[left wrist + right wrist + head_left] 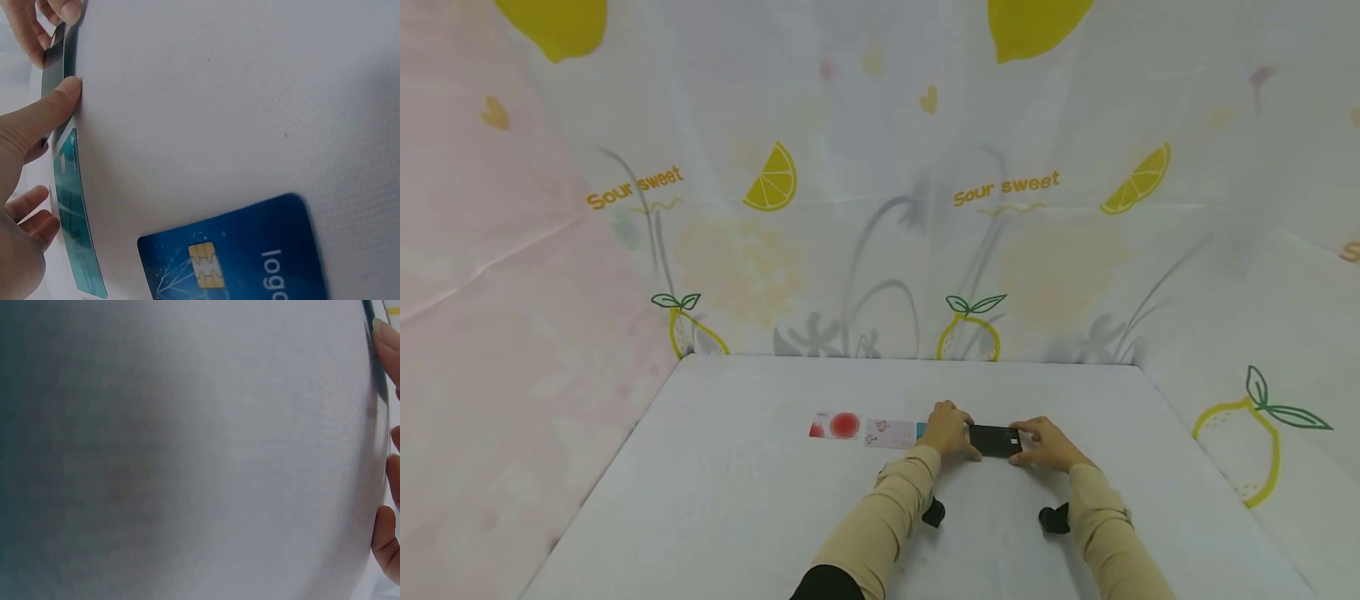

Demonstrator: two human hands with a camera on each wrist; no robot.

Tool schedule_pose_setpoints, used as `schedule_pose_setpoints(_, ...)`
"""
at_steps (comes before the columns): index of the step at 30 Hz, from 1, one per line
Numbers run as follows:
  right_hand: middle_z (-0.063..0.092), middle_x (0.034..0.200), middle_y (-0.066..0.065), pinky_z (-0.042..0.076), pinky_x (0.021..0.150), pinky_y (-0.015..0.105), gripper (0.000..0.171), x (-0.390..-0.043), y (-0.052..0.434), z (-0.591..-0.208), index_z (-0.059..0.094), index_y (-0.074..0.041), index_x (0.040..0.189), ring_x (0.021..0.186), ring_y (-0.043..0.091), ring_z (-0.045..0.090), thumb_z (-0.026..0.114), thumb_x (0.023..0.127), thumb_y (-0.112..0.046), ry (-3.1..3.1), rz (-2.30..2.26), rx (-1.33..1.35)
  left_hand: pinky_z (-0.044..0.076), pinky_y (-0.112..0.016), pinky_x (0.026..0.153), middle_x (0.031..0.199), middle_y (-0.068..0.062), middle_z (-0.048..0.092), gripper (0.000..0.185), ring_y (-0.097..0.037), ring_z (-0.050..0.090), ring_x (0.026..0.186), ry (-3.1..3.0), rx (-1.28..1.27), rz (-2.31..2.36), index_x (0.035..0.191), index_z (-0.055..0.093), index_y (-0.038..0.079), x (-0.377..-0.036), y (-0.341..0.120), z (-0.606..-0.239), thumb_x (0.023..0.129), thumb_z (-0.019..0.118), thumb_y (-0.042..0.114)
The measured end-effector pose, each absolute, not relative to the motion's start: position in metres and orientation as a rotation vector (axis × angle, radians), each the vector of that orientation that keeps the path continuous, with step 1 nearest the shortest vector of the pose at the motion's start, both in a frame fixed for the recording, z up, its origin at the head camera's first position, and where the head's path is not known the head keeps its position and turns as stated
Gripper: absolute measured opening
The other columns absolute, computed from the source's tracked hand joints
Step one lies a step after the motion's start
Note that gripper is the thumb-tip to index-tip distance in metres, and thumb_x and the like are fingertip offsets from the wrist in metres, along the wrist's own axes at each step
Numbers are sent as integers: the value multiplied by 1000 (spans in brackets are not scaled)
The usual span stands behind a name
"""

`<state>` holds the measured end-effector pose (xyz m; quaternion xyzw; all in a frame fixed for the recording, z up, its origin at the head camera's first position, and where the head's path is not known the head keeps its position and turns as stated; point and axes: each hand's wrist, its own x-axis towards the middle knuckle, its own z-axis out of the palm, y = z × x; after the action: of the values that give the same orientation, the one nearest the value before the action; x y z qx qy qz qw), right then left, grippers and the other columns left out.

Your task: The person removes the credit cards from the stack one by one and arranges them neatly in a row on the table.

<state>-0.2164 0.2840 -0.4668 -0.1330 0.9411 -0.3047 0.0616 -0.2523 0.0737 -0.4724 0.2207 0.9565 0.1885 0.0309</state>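
Both hands hold a black card (992, 442) by its two short ends, low over the white table. My left hand (947, 431) has thumb and fingers at its left end. The right hand (1051, 446) grips the right end, near a small light chip. In the left wrist view, a teal card (78, 219) lies just beside the black one, under the left hand; the head view shows only a sliver of it. Nearer that camera lies a blue card (244, 262) with a gold chip, not visible in the head view. Only fingertips (384, 531) show in the right wrist view.
To the left on the table lie a pale flowered card (890, 433) and a red-and-white card (835, 426), in a row with the teal one. Black wrist devices (1054, 520) hang under both forearms. A lemon-print cloth wall (865, 275) borders the white table (715, 500).
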Motion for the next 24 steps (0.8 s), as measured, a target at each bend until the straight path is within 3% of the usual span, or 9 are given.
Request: schedule_pose_setpoints(24, 44, 118, 33, 46, 82, 57, 60, -219, 281, -461, 57, 3, 123, 100, 49, 52, 80, 73, -19, 2814, -835, -343, 41, -30, 91, 111, -7, 53, 57, -21, 47, 104, 2911, 736, 558, 112, 70, 16, -255, 67, -471, 63, 86, 41)
